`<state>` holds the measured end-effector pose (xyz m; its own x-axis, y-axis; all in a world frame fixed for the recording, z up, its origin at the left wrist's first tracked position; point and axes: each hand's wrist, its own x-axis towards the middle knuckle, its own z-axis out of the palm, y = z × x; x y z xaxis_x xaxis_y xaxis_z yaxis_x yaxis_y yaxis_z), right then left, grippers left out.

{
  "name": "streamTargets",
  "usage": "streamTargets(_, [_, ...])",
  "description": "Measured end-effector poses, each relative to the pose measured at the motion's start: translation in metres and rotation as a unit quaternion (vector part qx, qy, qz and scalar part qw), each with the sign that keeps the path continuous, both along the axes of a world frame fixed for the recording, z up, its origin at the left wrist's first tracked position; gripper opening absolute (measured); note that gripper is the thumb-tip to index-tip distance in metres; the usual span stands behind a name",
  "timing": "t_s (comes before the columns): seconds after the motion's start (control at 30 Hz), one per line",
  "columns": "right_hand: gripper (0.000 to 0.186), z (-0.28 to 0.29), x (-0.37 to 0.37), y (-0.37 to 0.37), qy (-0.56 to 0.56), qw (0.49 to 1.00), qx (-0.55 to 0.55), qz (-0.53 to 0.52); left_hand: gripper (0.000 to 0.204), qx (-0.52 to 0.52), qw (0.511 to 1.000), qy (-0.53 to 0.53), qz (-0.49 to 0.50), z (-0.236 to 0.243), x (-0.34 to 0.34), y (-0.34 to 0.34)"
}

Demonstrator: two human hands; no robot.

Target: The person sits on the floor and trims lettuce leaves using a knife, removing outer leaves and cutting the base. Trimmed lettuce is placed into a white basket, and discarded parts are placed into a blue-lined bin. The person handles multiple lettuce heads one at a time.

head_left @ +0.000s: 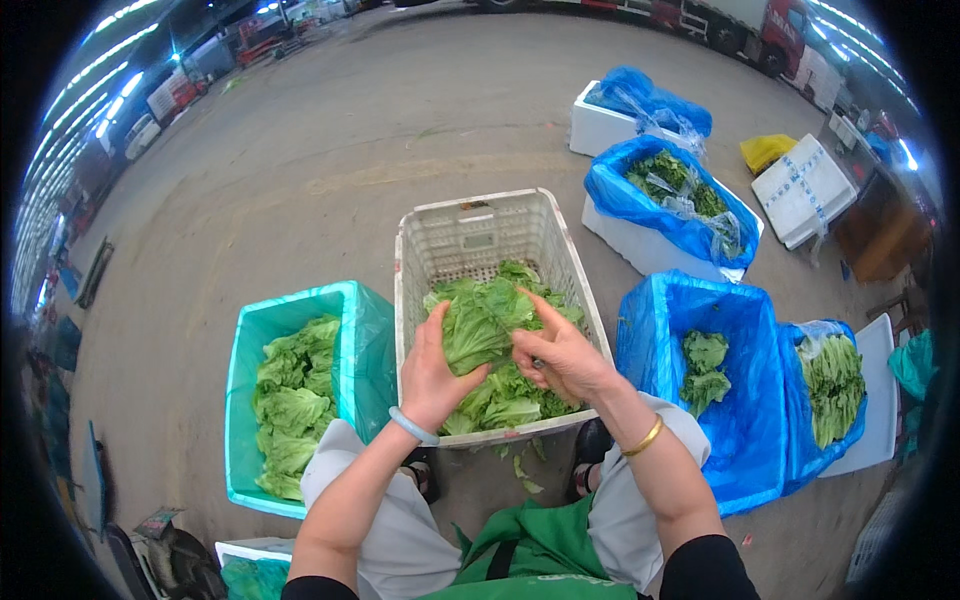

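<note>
Above a white plastic crate (407, 300), my left hand (437, 375) grips a head of lettuce (478, 318), thumb on its near side and fingers along its left. My right hand (562, 352) is at the right side of the same head, index finger stretched along the leaves and the other fingers curled in. Something small and dark shows in the curled fingers; its kind cannot be made out. More loose lettuce (510, 398) lies in the crate below both hands.
At left stands a green-lined box of lettuce (345, 370). To the right are a blue-lined box (655, 350) with a few leafy heads and another box of long greens (832, 390). Farther back sit white foam boxes (625, 235) under blue plastic. A truck (745, 30) stands far off.
</note>
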<state>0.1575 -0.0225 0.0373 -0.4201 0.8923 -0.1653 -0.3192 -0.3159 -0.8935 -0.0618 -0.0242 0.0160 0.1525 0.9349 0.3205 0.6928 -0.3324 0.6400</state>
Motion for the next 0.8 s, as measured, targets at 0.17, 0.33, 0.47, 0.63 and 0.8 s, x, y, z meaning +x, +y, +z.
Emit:
streamTargets(0.17, [0.035,-0.029,-0.015,0.012,-0.396,0.802,0.379,-0.239,0.095,-0.048,0.998,-0.046,-0.001,-0.002,-0.001,0.002])
streamTargets(0.33, [0.035,-0.037,-0.018,0.013,-0.416,0.756,0.405,-0.301,0.095,-0.030,0.999,-0.024,-0.008,0.012,0.003,0.002])
streamTargets(0.47, [0.040,-0.040,0.010,0.038,-0.267,0.851,0.216,-0.397,0.093,-0.042,0.999,-0.011,0.002,0.012,-0.002,-0.001])
streamTargets(0.63, [0.063,-0.063,0.037,0.043,-0.329,0.934,0.005,-0.141,0.077,-0.215,0.890,-0.400,-0.043,-0.007,-0.024,0.015])
streamTargets(0.8, [0.069,-0.042,0.025,0.028,-0.165,0.974,-0.005,-0.154,0.060,-0.363,0.733,-0.571,-0.076,0.000,-0.021,0.021])
